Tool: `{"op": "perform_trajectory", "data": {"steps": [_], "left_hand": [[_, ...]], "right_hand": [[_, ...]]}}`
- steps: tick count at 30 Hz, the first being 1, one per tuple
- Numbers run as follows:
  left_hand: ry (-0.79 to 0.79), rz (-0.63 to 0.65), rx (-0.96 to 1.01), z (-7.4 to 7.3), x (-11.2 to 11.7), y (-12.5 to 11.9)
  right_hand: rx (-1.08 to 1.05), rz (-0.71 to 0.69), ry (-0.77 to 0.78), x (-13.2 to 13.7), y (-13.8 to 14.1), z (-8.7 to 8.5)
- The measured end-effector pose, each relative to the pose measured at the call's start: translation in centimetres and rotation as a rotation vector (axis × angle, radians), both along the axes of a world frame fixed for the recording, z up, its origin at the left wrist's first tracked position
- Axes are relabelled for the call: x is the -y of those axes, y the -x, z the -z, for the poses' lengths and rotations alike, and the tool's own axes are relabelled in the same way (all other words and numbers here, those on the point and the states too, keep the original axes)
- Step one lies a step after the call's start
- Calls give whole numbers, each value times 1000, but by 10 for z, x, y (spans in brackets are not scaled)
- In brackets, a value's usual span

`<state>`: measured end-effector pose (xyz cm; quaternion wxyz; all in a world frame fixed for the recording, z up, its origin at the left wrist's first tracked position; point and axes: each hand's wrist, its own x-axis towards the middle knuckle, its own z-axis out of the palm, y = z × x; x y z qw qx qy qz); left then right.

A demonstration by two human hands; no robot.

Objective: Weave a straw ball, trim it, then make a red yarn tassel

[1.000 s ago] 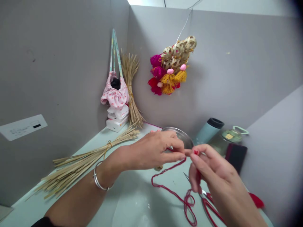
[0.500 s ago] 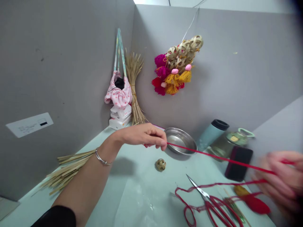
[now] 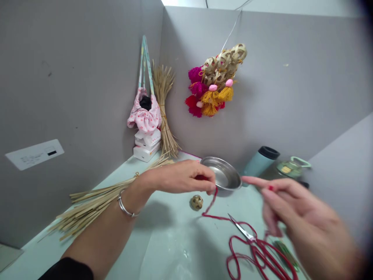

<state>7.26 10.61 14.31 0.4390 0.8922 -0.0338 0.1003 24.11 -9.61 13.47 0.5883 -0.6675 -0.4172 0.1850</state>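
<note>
My left hand (image 3: 186, 177) reaches in from the left, closed on red yarn (image 3: 214, 200) that hangs from its fingertips. The yarn drops to the table and runs right in loose loops. My right hand (image 3: 291, 206) is open on the right, its index finger stretched left toward the steel bowl (image 3: 224, 177). A small red spot shows by its thumb; I cannot tell what it is. Below my left hand lies a small woven ball (image 3: 196, 202). Scissors (image 3: 247, 233) with red handles point up-left, touching the yarn loops.
Dried strips (image 3: 87, 208) lie under my left forearm. A blue tumbler (image 3: 260, 161) and a green jug (image 3: 291, 168) stand behind my right hand. Woven balls with tassels (image 3: 215, 81) hang on the back wall. A pink dotted bag (image 3: 145, 114) hangs above white boxes (image 3: 147, 146).
The taut yarn between my hands has gone slack and fallen from the right one. My right hand moved left with its index finger extended. My left hand shifted slightly right.
</note>
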Motion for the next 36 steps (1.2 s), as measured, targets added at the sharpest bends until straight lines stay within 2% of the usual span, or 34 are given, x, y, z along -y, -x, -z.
{"op": "perform_trajectory", "data": {"steps": [2, 4, 7, 12, 15, 19, 22, 27, 30, 34, 36], "left_hand": [[-32, -1, -7, 1, 9, -4], [-32, 0, -11, 2, 16, -5], [-6, 7, 5, 1, 19, -5], [223, 55, -21, 4, 6, -6], [364, 42, 0, 8, -7, -6], [430, -16, 81, 12, -16, -8], [451, -58, 132, 12, -10, -13], [426, 42, 3, 18, 17, -26], [431, 50, -31, 25, 27, -33], [473, 24, 61, 30, 22, -39], [558, 5, 134, 29, 15, -39]], "right_hand": [[78, -98, 141, -15, 22, 5], [71, -167, 199, -24, 37, 9], [43, -189, 216, -28, 42, 11], [84, -91, 189, -18, 23, 7], [-9, -20, 157, -10, 11, 5], [-190, 39, 20, -4, 6, -1], [-288, 13, -13, -5, 9, -5], [-316, -55, -36, -10, 12, -5], [-347, -72, -48, -9, 11, -4], [-422, -52, -113, -7, 10, -10], [-477, -18, -167, -5, 8, -13]]}}
